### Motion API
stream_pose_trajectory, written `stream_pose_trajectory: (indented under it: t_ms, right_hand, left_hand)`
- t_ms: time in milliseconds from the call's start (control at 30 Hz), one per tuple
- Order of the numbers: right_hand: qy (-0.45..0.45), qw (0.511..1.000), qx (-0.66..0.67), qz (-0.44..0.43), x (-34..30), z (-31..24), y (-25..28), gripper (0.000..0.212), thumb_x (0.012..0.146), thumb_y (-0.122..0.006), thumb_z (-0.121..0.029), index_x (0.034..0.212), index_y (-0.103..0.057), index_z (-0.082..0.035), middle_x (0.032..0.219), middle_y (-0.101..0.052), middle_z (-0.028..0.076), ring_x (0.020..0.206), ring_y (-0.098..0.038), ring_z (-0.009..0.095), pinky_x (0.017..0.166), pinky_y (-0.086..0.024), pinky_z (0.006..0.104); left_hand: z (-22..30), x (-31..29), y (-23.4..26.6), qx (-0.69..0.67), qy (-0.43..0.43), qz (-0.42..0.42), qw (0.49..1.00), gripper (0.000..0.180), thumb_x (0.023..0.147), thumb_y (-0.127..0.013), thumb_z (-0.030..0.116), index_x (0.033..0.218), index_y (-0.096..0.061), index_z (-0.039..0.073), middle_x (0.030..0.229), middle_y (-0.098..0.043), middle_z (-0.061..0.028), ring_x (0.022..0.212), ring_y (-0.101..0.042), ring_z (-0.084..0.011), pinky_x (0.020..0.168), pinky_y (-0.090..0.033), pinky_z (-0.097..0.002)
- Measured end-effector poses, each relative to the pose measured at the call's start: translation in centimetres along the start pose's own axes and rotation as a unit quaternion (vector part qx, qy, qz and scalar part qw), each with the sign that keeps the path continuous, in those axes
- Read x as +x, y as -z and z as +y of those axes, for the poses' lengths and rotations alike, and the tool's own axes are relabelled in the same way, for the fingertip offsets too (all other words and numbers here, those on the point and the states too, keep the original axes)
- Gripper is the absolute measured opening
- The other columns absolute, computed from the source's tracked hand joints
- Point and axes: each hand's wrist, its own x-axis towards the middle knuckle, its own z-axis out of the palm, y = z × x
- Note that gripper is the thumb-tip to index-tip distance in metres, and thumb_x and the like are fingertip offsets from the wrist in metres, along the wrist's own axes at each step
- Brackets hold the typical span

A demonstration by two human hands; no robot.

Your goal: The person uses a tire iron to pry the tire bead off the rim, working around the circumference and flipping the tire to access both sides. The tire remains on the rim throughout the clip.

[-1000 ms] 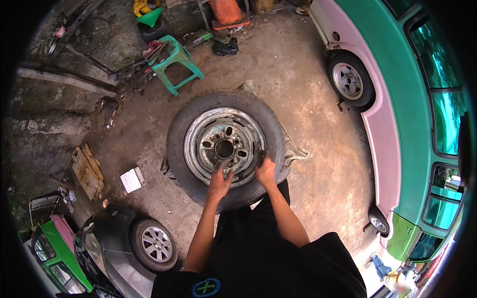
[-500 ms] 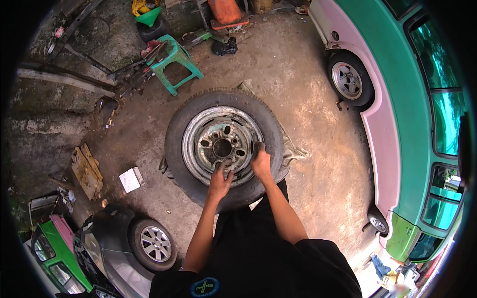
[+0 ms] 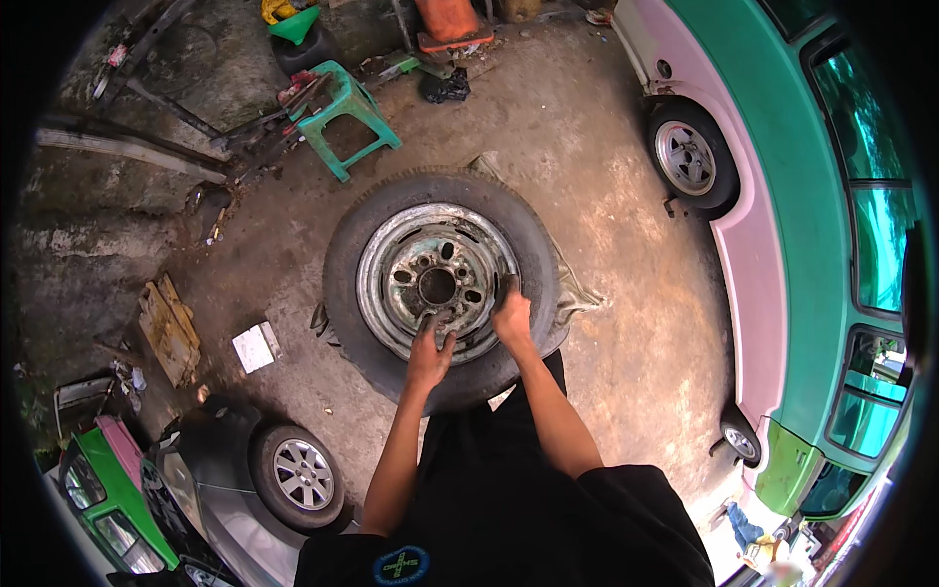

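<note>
A worn wheel rim (image 3: 385, 298) with flaking paint sits inside a black tyre (image 3: 342, 254), lying flat in front of me. My left hand (image 3: 428, 357) is at the near part of the rim, below the round centre hole. Its thumb is apart from the fingers, and the dark fingertips rest on the metal. At the right edge of the rim is my right hand (image 3: 512, 315), its fingers curled and darkened at the tips. What those fingers hold, if anything, is hidden.
Cloth (image 3: 577, 293) lies under the tyre. A green stool (image 3: 347, 112) stands beyond, left. A green-and-pink van (image 3: 753, 264) is parked right, a grey car (image 3: 220, 460) near left. A white box (image 3: 256, 347) and wooden boards (image 3: 168, 333) lie left; an orange container (image 3: 452, 22) stands far off.
Both hands keep nearly the same places on the wheel. The left hand has shifted very slightly, and the whole view has moved a little.
</note>
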Motion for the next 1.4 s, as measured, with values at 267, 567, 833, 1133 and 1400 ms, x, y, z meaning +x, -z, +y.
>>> stream_pose_trajectory:
  t_ms: [267,567,833,1133,1400]
  right_hand:
    - [-0.005,1.0,0.008,0.008,-0.3,0.1,0.2,0.047,0.078,-0.049,0.002,0.125,-0.05,0.002,0.095,-0.062,0.035,0.094,-0.061,0.049,0.083,-0.049,0.0534]
    - [-0.016,1.0,-0.017,0.009,-1.4,0.3,0.0,0.05,0.077,-0.052,0.0,0.127,-0.047,0.003,0.093,-0.062,0.035,0.093,-0.061,0.049,0.08,-0.049,0.0547]
    - [-0.045,0.999,-0.012,0.002,0.6,-0.6,-0.4,0.044,0.078,-0.051,-0.001,0.123,-0.051,0.002,0.092,-0.062,0.036,0.093,-0.061,0.05,0.082,-0.049,0.0552]
    - [0.022,0.999,0.017,0.034,-0.2,0.2,-0.3,0.034,0.088,-0.05,-0.006,0.122,-0.052,0.0,0.091,-0.063,0.033,0.091,-0.062,0.047,0.079,-0.051,0.0516]
    - [-0.044,0.997,-0.045,-0.04,-0.7,0.1,0.9,0.05,0.078,-0.054,-0.002,0.128,-0.052,-0.008,0.095,-0.064,0.033,0.095,-0.061,0.05,0.085,-0.048,0.0557]
  left_hand:
    - [0.1,0.3,-0.2,0.002,-0.024,0.007,1.0,0.038,0.088,-0.061,0.011,0.125,-0.054,0.005,0.118,-0.059,-0.0202,0.112,-0.056,-0.0377,0.095,-0.044,-0.042]
    - [-0.2,-0.1,0.0,0.01,-0.036,0.016,0.999,0.038,0.088,-0.061,0.012,0.124,-0.054,0.005,0.118,-0.058,-0.0218,0.113,-0.053,-0.0407,0.096,-0.043,-0.0438]
    - [-0.3,-0.7,0.3,0.002,0.007,0.0,1.0,0.038,0.088,-0.061,0.014,0.125,-0.054,0.005,0.121,-0.058,-0.0216,0.115,-0.053,-0.0405,0.097,-0.042,-0.0431]
    - [0.1,-0.1,-0.3,0.003,-0.02,0.007,1.0,0.037,0.089,-0.061,0.01,0.125,-0.056,0.004,0.121,-0.061,-0.0193,0.116,-0.057,-0.0355,0.098,-0.043,-0.039]
    - [-0.5,0.9,-0.3,0.03,-0.034,0.008,0.999,0.04,0.087,-0.064,0.011,0.126,-0.056,0.007,0.132,-0.052,-0.02,0.125,-0.048,-0.0381,0.103,-0.039,-0.0418]
